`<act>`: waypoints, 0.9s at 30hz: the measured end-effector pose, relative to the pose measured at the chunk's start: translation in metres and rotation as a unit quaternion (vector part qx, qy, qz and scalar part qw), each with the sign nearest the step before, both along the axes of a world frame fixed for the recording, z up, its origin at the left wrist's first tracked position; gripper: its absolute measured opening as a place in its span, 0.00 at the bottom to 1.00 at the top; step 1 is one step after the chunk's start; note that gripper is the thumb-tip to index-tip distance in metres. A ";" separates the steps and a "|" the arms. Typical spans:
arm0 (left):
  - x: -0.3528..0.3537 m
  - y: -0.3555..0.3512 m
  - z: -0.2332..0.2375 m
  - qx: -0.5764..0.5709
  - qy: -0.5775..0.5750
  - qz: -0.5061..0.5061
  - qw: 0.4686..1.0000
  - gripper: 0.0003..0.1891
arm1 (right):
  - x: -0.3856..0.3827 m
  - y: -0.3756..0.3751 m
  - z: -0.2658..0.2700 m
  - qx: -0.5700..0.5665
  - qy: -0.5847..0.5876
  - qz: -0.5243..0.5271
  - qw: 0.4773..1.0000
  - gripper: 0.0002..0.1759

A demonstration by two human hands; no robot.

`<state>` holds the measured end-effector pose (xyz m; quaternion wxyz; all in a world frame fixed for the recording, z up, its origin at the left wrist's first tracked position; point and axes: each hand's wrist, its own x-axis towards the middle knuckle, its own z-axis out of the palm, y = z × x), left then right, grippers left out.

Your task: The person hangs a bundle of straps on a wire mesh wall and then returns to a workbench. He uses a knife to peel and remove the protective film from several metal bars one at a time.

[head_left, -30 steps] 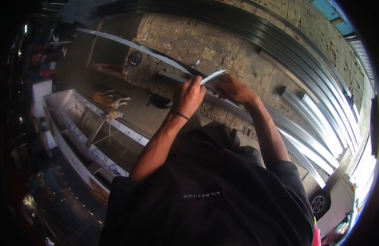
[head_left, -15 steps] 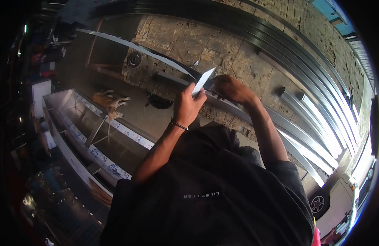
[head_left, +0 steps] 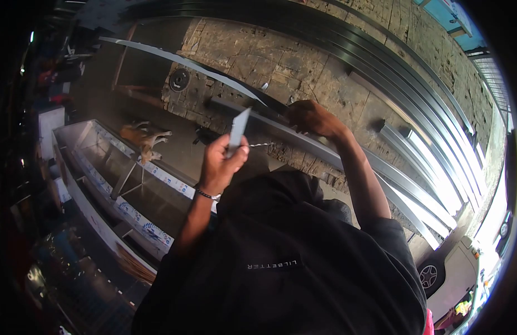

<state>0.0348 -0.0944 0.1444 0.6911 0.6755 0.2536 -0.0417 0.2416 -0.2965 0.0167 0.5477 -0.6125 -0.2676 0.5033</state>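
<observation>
My left hand (head_left: 222, 164) grips a flat light-grey piece (head_left: 238, 131) with an angled tip, held upright between thumb and fingers. From the same hand a thin twisted metal piece (head_left: 260, 145) sticks out to the right. Above a long grey metal bar (head_left: 308, 142), my right hand (head_left: 314, 119) is curled, fingers pointing down and left. It meets the dark end of a long thin strip (head_left: 197, 67); what its fingertips hold is hidden.
Long metal profiles (head_left: 375, 56) lie across a worn wooden surface (head_left: 241, 47), with a black disc (head_left: 179, 80) at its left edge. A brown-and-white animal (head_left: 142, 138) lies on the floor beside a long metal frame (head_left: 96, 167). A vehicle wheel (head_left: 429, 276) shows lower right.
My left hand has moved left and down, away from my right hand, carrying the flat piece and the thin twisted one. My right hand has shifted only slightly.
</observation>
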 end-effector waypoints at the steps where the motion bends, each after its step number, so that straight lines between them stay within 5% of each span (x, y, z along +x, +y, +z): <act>1: -0.009 0.014 -0.007 -0.012 0.003 0.011 1.000 0.05 | 0.001 0.002 0.010 -0.035 0.033 0.000 0.999 0.23; 4: -0.053 0.060 -0.050 0.015 0.050 0.097 0.994 0.04 | 0.001 0.010 0.034 -0.141 0.011 -0.013 0.990 0.27; 8: -0.123 0.125 -0.114 0.095 0.101 0.234 0.962 0.04 | 0.000 0.011 0.006 -0.101 0.117 -0.064 0.986 0.32; 10: -0.144 0.150 -0.145 0.103 0.125 0.333 0.929 0.05 | 0.000 0.016 0.027 -0.167 -0.024 -0.030 0.985 0.34; 13: -0.164 0.187 -0.203 0.094 0.139 0.406 0.898 0.05 | -0.003 0.018 0.023 -0.203 -0.058 -0.040 0.977 0.36; 17: -0.160 0.231 -0.272 0.081 0.163 0.409 0.894 0.08 | -0.012 0.031 0.046 -0.277 -0.076 -0.042 0.957 0.37; 22: -0.145 0.277 -0.340 0.074 0.246 0.396 0.881 0.08 | -0.018 0.043 0.059 -0.365 -0.093 -0.051 0.925 0.27; 27: -0.145 0.301 -0.375 0.080 0.253 0.390 0.882 0.09 | -0.025 0.055 0.072 -0.433 -0.119 -0.046 0.893 0.25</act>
